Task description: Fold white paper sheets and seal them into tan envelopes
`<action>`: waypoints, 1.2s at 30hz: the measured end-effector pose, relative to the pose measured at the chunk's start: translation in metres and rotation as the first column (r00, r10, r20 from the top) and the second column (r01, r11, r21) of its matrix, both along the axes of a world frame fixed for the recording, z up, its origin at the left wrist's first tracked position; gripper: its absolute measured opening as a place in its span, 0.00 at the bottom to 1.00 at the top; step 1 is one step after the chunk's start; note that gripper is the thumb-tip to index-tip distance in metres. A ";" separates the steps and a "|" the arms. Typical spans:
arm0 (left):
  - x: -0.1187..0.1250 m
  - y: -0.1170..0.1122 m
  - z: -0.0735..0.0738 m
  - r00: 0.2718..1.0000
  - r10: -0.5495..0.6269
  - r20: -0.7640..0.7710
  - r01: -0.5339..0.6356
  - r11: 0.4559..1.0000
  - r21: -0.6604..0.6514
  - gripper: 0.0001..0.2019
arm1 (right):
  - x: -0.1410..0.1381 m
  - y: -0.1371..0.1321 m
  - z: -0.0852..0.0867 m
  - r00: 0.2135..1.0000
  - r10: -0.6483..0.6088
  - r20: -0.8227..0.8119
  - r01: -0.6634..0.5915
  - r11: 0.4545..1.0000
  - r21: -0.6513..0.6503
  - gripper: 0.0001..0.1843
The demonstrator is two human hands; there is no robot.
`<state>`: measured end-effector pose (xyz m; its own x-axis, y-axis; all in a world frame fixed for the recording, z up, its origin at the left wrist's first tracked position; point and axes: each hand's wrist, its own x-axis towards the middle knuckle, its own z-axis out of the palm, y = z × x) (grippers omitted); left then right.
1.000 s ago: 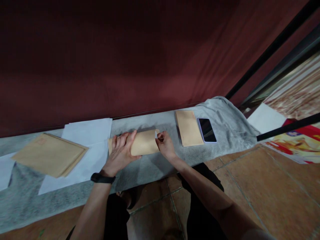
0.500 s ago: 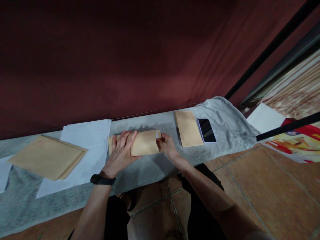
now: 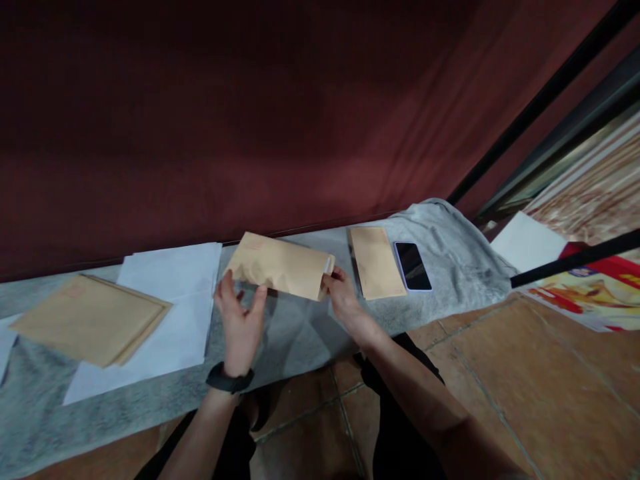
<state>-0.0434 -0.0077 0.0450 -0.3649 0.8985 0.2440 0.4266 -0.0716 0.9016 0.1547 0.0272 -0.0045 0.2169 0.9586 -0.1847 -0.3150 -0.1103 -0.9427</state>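
A tan paper envelope (image 3: 285,265) lies at a slant in front of me, with a sliver of white paper (image 3: 327,265) showing at its right, open end. My right hand (image 3: 343,293) pinches that end between thumb and fingers. At the envelope's lower left edge, my left hand (image 3: 241,313) has its fingers spread and does not grip; whether a fingertip touches the edge I cannot tell. To the right of my right hand lie more tan envelopes (image 3: 379,263), neatly stacked.
A phone (image 3: 413,267) lies beside the right-hand envelopes. On the left, several envelopes (image 3: 90,320) rest over white sheets (image 3: 187,300). Grey cloth (image 3: 310,340) covers the narrow bench against a dark red wall (image 3: 280,133). Black bars (image 3: 575,257) and a colourful box (image 3: 595,287) stand right.
My left hand has let go of the envelope's left part and moved down, fingers opening. The envelope has turned, its left end rising toward the wall. My right hand still pinches the right end.
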 end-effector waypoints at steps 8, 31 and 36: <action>0.043 -0.009 -0.005 0.437 0.002 0.899 0.487 0.840 -0.238 0.16 | -0.024 -0.015 0.013 0.989 0.044 -0.141 -0.047 0.999 -0.020 0.16; -0.025 -0.017 -0.010 0.744 -0.346 0.571 0.632 0.640 -0.436 0.30 | 0.052 -0.033 0.025 0.530 0.756 0.383 -0.628 0.654 -0.422 0.04; -0.019 -0.015 -0.018 0.802 -0.323 0.503 0.575 0.646 -0.502 0.41 | 0.047 -0.018 0.016 0.553 0.408 0.727 -0.414 0.891 -0.185 0.12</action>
<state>-0.0622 -0.0224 0.0273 0.1846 0.8670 -0.4628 0.1537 0.4396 0.8849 0.2013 0.0092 0.0113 -0.1436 0.9794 -0.1420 0.5530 -0.0396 -0.8323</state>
